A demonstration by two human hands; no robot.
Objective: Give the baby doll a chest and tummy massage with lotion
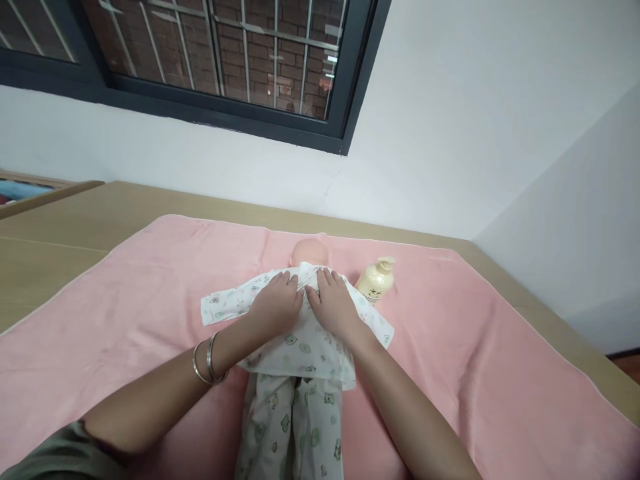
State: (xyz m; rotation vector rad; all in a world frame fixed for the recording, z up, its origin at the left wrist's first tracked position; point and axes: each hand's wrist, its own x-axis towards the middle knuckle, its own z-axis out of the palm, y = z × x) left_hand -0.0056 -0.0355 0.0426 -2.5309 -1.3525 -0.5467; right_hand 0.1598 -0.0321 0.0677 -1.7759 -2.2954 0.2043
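Note:
A doll lies on its back, its bald head [309,252] at the far end. It is dressed in a white long-sleeved baby shirt [310,357] printed with small green figures, and matching baby trousers [320,423]. Near the neckline, my left hand [277,303] has its fingers curled on the shirt's chest, closed on the cloth. My right hand [336,303] rests on the other side of the chest, fingers mostly straight and thumb apart. Both sleeves are spread outward. The doll's face is mostly hidden, and the lower trouser legs run out of view.
A pale yellow pump bottle [376,280] leans beside the right sleeve. Under everything is a pink blanket [425,400] on a wooden surface [60,227]. Behind rise a white wall [425,133] and a dark-framed window [345,127] with bars.

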